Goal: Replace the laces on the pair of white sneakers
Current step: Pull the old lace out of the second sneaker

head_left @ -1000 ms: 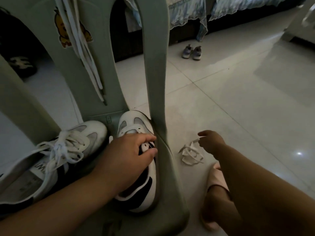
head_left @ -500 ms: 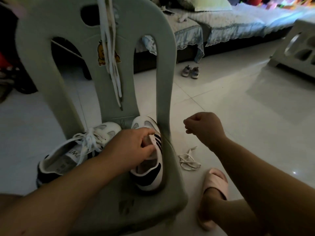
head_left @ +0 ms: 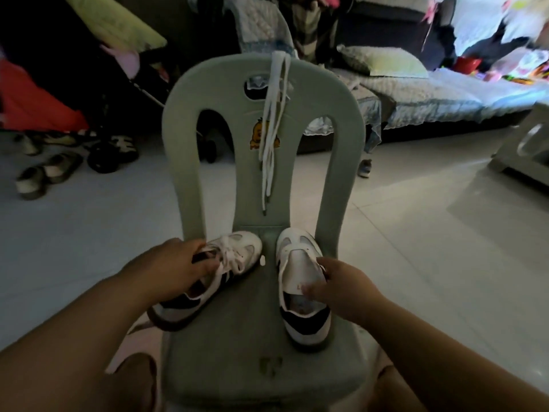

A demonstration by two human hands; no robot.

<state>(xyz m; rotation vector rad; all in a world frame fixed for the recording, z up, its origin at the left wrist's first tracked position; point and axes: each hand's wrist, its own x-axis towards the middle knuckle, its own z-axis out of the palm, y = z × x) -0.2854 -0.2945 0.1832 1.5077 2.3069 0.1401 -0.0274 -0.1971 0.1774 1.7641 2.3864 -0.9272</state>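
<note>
Your left grip [head_left: 173, 269] is curled closed over the collar of the laced sneaker [head_left: 237, 252], fingers hooked just beside its bow. Your right grip [head_left: 344, 288] pinches the laceless sneaker [head_left: 297, 254] at its tongue, thumb on top and fingers at the three o'clock edge, though blur hides how tightly. Both sneakers sit on the seat of the green chair [head_left: 237, 337]: the laced one at ten o'clock, angled with its toe toward two, and the bare one at two o'clock, upright, toe to twelve. Fresh white laces [head_left: 274, 114] hang over the chair back at twelve, well above both shoes. My read is that one shoe is stripped, the other not yet, and no new lace is threaded. Next you either undo that bow, or free a hand to reach up for a lace and bring its tip to the lowest eyelets
</note>
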